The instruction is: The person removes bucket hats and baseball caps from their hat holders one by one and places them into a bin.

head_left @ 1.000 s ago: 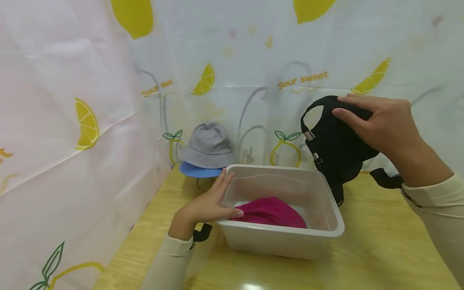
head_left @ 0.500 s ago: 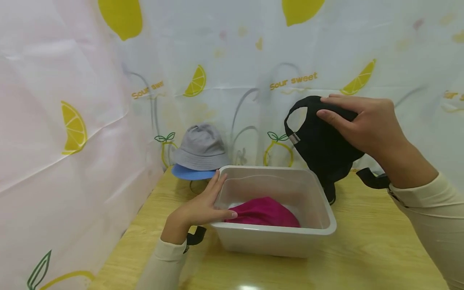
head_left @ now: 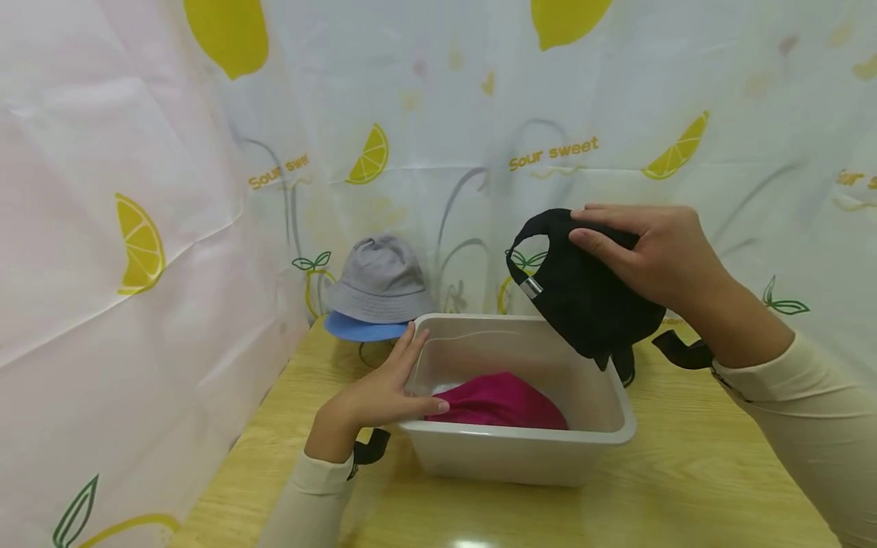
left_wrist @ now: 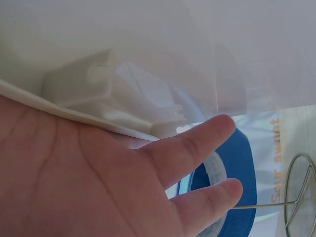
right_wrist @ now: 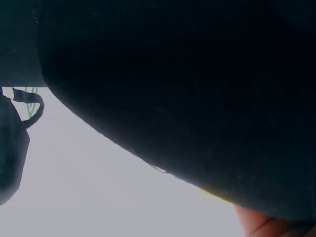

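My right hand (head_left: 661,262) pinches a black baseball cap (head_left: 582,297) by its crown, thumb on the near side. Held tilted, the cap hangs over the right rear part of a white plastic bin (head_left: 507,453), its strap opening to the left. In the right wrist view the dark cap (right_wrist: 173,98) fills most of the picture. Against the bin's left rim lies my left hand (head_left: 373,396), fingers extended and thumb over the front left corner. The left wrist view shows its palm (left_wrist: 74,173) against the bin's wall. Inside the bin is a magenta cloth item (head_left: 503,399), its kind unclear.
A grey bucket hat (head_left: 385,278) sits on top of a blue hat (head_left: 359,327) on a wire stand (head_left: 373,352), behind the bin's left side. Another black item (head_left: 623,365) stands behind the bin's right rear corner, partly hidden. A lemon-print curtain (head_left: 438,114) hangs behind the wooden table (head_left: 712,449).
My right hand has moved left and down with the black cap, away from the black item behind it. The left hand stays on the bin. The head view has shifted slightly.
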### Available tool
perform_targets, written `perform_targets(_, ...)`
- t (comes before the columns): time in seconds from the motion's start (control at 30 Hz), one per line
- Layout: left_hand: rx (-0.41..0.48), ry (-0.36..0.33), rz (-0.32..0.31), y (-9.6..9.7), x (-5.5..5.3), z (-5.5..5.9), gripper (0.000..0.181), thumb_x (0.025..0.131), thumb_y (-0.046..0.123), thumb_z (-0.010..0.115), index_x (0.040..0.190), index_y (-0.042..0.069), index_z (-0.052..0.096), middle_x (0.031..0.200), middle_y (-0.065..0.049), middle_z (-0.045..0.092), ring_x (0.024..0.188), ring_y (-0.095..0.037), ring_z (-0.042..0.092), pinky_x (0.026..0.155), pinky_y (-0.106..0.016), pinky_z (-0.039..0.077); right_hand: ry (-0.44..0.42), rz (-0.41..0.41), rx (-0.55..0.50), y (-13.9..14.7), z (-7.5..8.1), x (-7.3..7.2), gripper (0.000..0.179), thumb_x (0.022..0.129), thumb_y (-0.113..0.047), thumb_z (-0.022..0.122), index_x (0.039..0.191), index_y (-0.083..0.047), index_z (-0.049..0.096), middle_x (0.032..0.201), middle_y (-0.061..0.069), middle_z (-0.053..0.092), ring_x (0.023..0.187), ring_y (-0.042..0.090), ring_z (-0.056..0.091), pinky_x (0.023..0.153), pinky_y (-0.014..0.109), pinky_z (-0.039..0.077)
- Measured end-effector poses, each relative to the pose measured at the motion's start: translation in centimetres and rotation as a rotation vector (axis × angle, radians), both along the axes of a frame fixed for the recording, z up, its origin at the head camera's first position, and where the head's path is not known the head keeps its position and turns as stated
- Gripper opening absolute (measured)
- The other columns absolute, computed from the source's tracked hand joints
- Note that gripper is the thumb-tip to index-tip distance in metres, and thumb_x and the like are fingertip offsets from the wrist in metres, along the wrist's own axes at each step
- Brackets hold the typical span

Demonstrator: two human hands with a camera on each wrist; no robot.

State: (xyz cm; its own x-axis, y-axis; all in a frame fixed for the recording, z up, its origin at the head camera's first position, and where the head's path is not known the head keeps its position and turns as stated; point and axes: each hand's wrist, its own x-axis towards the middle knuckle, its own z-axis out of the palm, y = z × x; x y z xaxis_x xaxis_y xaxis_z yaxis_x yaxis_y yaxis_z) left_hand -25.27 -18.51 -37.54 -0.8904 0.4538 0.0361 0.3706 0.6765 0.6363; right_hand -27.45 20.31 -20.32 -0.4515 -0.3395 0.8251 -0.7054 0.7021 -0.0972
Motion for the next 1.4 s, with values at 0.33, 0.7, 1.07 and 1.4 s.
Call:
perform_targets(0.33,-0.014,0.013,0.000,0.1,0.1,0.3,0.118,0.085,0.065,0.074,0.168,0.027,0.000,0.174,0.001,-0.016,0.159,-0.034,0.018,0.116,-0.054,0.040,-0.011,0.037,0.009,-0.9,0.0,0.1,0.032,0.087,-0.026,0.085,0.119,-0.026,0.081,0.115,-0.002,0.079,0.110,0.013,0.072,0.102,0.004,0.038)
perform_targets(0.7,0.005,0.011,-0.007,0.0,0.1,0.0,0.118,0.085,0.064,0.075,0.168,0.026,0.000,0.174,-0.002,-0.016,0.159,-0.036,0.018,0.117,-0.056,0.040,-0.097,0.072,0.089,-2.2,-1.7,-0.5,0.027,0.089,-0.028,0.084,0.116,-0.025,0.082,0.111,-0.003,0.080,0.109,0.016,0.075,0.097,0.037,0.054)
perform_targets(1.07,0.013,0.010,-0.003,0.1,0.1,-0.2,0.118,0.085,0.064,0.075,0.168,0.026,0.000,0.174,-0.002,-0.017,0.160,-0.035,0.013,0.118,-0.054,0.038,-0.128,0.138,0.105,-3.6,-2.8,-0.3,0.028,0.087,-0.026,0.085,0.114,-0.019,0.083,0.108,-0.001,0.080,0.106,0.018,0.076,0.095,0.041,0.056)
perform_targets(1.4,0.005,0.018,-0.006,0.0,0.0,0.0,0.117,0.084,0.065,0.074,0.168,0.028,0.001,0.174,-0.001,-0.016,0.159,-0.035,0.017,0.116,-0.054,0.041,-0.249,0.130,0.166,-4.2,-5.7,-1.3,0.030,0.092,-0.035,0.080,0.119,-0.021,0.081,0.112,-0.004,0.080,0.105,0.016,0.076,0.094,0.043,0.059)
